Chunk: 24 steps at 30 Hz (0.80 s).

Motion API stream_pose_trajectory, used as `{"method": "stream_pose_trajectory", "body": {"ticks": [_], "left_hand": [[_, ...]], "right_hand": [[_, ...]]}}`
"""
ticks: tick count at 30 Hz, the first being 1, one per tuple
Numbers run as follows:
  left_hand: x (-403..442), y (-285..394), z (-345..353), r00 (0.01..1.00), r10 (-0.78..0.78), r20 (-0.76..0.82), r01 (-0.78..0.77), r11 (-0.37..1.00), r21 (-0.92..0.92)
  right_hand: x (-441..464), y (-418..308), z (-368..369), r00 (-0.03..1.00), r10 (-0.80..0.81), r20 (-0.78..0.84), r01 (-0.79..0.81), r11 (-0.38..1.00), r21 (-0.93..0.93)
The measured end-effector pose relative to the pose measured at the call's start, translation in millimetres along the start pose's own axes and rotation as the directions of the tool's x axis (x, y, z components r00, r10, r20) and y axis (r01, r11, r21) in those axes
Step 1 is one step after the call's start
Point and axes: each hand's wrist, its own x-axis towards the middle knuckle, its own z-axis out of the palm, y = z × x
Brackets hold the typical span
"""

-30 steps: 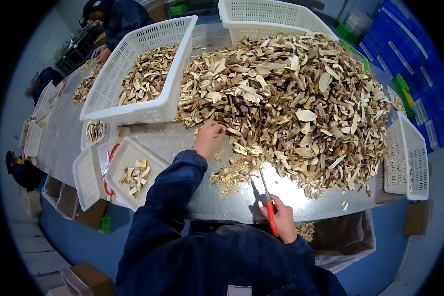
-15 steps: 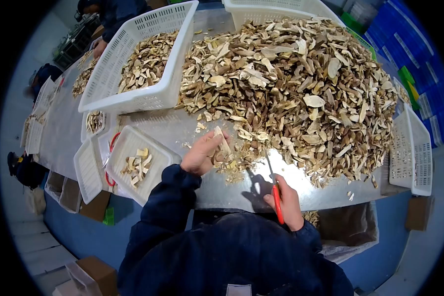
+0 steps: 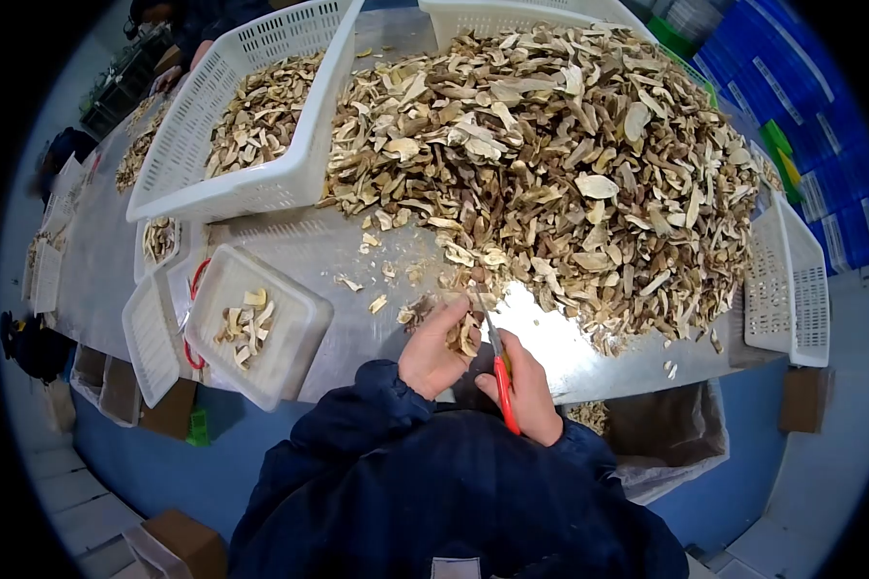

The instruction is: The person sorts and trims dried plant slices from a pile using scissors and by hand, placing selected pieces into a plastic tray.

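My left hand point(image 3: 436, 349) is closed around several dried mushroom slices point(image 3: 464, 333), low over the near edge of the metal table. In my right hand point(image 3: 529, 391) is a red-handled cutting tool point(image 3: 505, 381) with a narrow metal blade. Whether it is scissors or a knife, I cannot tell. Its blade points away from me and sits close beside the fingers and slices of my left hand. Beyond both hands rises a large heap of dried mushroom slices point(image 3: 550, 174). Loose pieces and crumbs point(image 3: 378, 304) lie on the metal left of the heap.
A white tray point(image 3: 304, 323) with a few slices stands left, beside red curved handles point(image 3: 196, 280). A large white basket point(image 3: 232, 198) holds more slices. Another white basket point(image 3: 809, 289) leans at right. Below the edge is a lined bin point(image 3: 681, 454). A co-worker's hand point(image 3: 169, 77) shows far left.
My left hand has moved right and nearer to me, bringing its slices up to the blade in my right hand. The whole view has shifted slightly left.
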Motion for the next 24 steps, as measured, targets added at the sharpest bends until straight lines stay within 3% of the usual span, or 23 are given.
{"method": "stream_pose_trajectory", "body": {"ticks": [2,6,9,11,12,13,14,15,16,17,20,21,22,23,24], "left_hand": [[-3,-2,-2,1.0,-0.002,-0.015,0.002,1.0,-0.004],[-3,5,-15,0.997,0.014,-0.082,-0.013,1.0,0.016],[-19,44,-29,0.945,0.282,-0.165,-0.273,0.959,0.074],[-43,93,-52,0.788,0.613,0.046,-0.592,0.737,0.326],[-54,131,-81,0.698,0.605,0.384,-0.716,0.586,0.379],[-63,145,-79,0.537,0.822,0.187,-0.718,0.329,0.613],[-71,155,-77,0.258,0.964,0.065,-0.563,0.095,0.821],[-77,173,-88,0.232,0.944,0.235,-0.321,-0.154,0.935],[-83,193,-103,0.253,0.881,0.399,-0.051,-0.4,0.915],[-84,203,-109,0.321,0.784,0.532,0.21,-0.606,0.767],[-60,175,-81,0.416,0.573,0.706,0.409,-0.811,0.417],[-40,164,-79,0.456,0.488,0.744,0.115,-0.862,0.494],[-19,150,-74,0.467,0.398,0.789,-0.19,-0.827,0.529],[-8,124,-42,0.677,0.445,0.587,-0.322,-0.538,0.779],[7,103,-29,0.769,0.349,0.535,-0.348,-0.475,0.809]], "right_hand": [[1,-10,-3,0.988,0.12,0.097,-0.128,0.989,0.077],[-4,1,8,0.985,0.112,0.129,-0.12,0.991,0.056],[-4,7,6,0.988,0.107,0.114,-0.116,0.991,0.073],[-4,8,-3,0.993,0.1,0.069,-0.106,0.991,0.088],[-5,11,-7,0.987,0.148,0.057,-0.153,0.983,0.103],[-6,15,-12,0.986,0.165,0.034,-0.168,0.982,0.093],[-8,18,-16,0.983,0.181,0.013,-0.181,0.98,0.081],[-9,22,-18,0.984,0.178,-0.025,-0.176,0.981,0.086],[-11,30,-18,0.981,0.18,-0.067,-0.174,0.981,0.088],[-12,33,-21,0.975,0.206,-0.078,-0.2,0.977,0.076],[-15,38,-23,0.966,0.227,-0.128,-0.218,0.973,0.078],[-16,39,-23,0.964,0.223,-0.147,-0.212,0.974,0.085],[-18,39,-23,0.963,0.231,-0.141,-0.221,0.972,0.084],[-20,38,-22,0.962,0.239,-0.136,-0.229,0.97,0.083],[-21,38,-22,0.96,0.246,-0.131,-0.237,0.968,0.08]]}}
